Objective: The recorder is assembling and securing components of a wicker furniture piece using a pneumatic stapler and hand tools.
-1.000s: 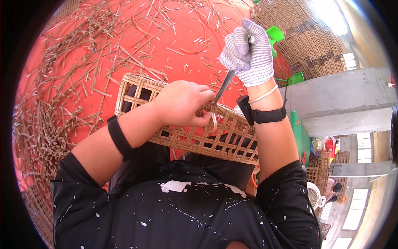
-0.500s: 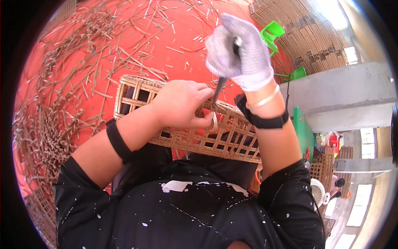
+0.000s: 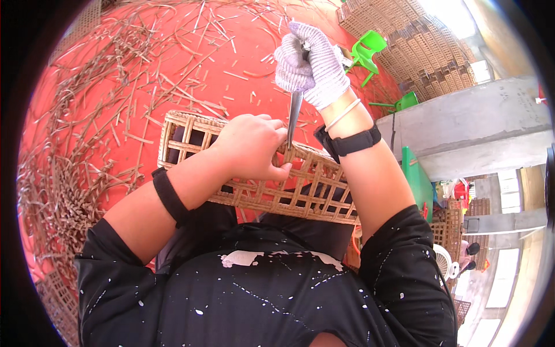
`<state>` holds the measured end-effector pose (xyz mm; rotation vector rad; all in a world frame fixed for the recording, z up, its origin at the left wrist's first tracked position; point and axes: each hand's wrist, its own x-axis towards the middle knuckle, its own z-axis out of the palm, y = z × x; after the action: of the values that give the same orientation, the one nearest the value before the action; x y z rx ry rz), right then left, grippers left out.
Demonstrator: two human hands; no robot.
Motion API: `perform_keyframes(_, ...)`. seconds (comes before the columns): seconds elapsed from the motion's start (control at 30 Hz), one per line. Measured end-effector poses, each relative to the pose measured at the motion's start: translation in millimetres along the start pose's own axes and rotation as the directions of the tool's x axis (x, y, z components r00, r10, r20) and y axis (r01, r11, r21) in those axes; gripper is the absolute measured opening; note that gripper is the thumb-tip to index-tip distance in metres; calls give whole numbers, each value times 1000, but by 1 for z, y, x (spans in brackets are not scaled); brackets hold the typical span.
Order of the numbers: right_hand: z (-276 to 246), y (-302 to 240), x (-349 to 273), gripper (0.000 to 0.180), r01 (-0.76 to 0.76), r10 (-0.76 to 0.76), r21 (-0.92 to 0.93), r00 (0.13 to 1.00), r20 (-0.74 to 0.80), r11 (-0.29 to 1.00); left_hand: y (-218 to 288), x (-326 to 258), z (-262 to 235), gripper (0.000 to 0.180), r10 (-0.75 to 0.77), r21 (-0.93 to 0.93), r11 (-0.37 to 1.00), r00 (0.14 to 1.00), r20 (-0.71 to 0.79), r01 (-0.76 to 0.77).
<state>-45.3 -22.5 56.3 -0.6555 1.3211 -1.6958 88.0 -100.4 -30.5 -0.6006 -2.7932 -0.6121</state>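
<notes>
Across my lap lies a long, open-weave brown basket [image 3: 315, 191], made of flat strips in a grid with thicker braided edges. My bare left hand [image 3: 248, 147] is closed over its upper edge near the middle, thumb on the near side. In a knitted, pale lilac glove, my right hand [image 3: 312, 65] is a fist above the basket. It grips a tool with a pointed steel blade [image 3: 293, 118], whose handle is mostly hidden in the fist. The blade points down, and its tip meets the woven edge just beside my left fingers.
Loose brown strips [image 3: 63, 179] cover much of the red floor [image 3: 231, 87], heaped thickest at the left. Stacked woven pieces [image 3: 419, 43] and green chairs [image 3: 367, 51] stand at the upper right. Farther right are a grey concrete ledge [image 3: 462, 121] and a white fan [image 3: 442, 261].
My right hand has shifted slightly up and left, and more of the blade shows above the weave. The pale strip loop beside my left thumb no longer shows. My left hand stays on the basket.
</notes>
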Motion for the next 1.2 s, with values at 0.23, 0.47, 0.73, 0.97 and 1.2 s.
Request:
perform_keyframes(0.23, -27, 2, 8, 45, -20, 20, 42, 1000, -14, 999, 1, 0, 0, 47, -17, -5, 1000, 1000, 5, 17)
perform_keyframes(0.47, -32, 12, 12, 46, -75, 6, -165, 922, -388, 983, -2, 1, 6, 45, -1, -28, 1000, 998, -62, -1)
perform_keyframes(0.73, -50, 60, -10, 42, -526, 251, -393, 784, -567, 754, -1, -3, 5, 45, 18, 38, 999, 999, -49, -16)
perform_keyframes(0.97, -41, -38, -68, 44, 105, -133, -84, 863, -487, 991, 0, 0, -1, 44, 2, 15, 1000, 1000, -22, -2)
perform_keyframes(1.2, -65, -62, -291, 38, 468, -390, -146, 483, -784, 872, 11, -5, 3, 35, 19, -57, 998, 991, -134, -27)
